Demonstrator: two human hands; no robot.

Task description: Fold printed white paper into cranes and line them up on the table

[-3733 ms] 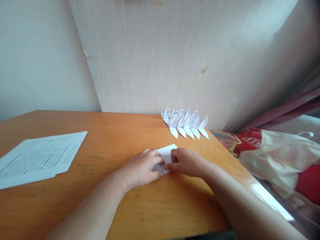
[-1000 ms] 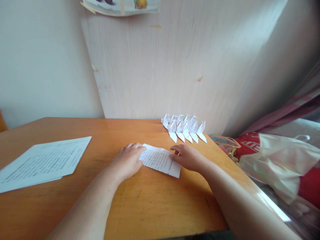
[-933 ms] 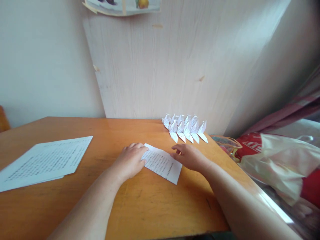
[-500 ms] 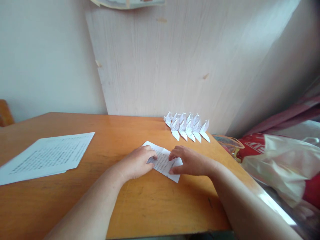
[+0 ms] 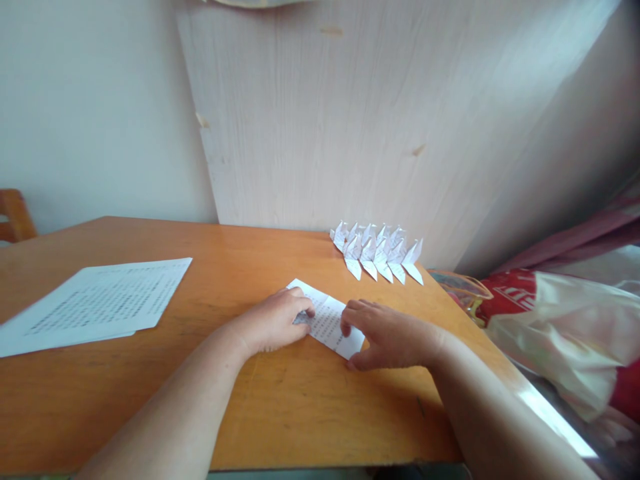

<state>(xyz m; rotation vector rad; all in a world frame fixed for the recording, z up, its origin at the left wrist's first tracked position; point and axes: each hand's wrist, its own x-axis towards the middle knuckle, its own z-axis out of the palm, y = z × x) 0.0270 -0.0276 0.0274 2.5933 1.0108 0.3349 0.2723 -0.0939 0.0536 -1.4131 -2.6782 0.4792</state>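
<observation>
A folded sheet of printed white paper [image 5: 327,323] lies slantwise on the wooden table between my hands. My left hand [image 5: 281,321] grips its left part, with thumb and fingers closed on the edge. At the paper's right end rests my right hand [image 5: 387,333], its thumb and fingers apart around the corner, fingertips touching or just over the sheet. Behind them, several folded white paper pieces [image 5: 383,257] with pointed wings stand in two rows near the table's back edge.
Printed sheets [image 5: 100,303] lie stacked on the left of the wooden table [image 5: 300,413]. A wall panel rises behind. Off the right edge are a red and cream plastic bag [image 5: 565,327] and a pink cloth [image 5: 560,233]. A wooden chair [image 5: 17,213] shows at far left.
My right hand has shifted slightly right and toward me, its thumb now at the paper's near right corner. My left hand stays on the paper. The view has tilted slightly.
</observation>
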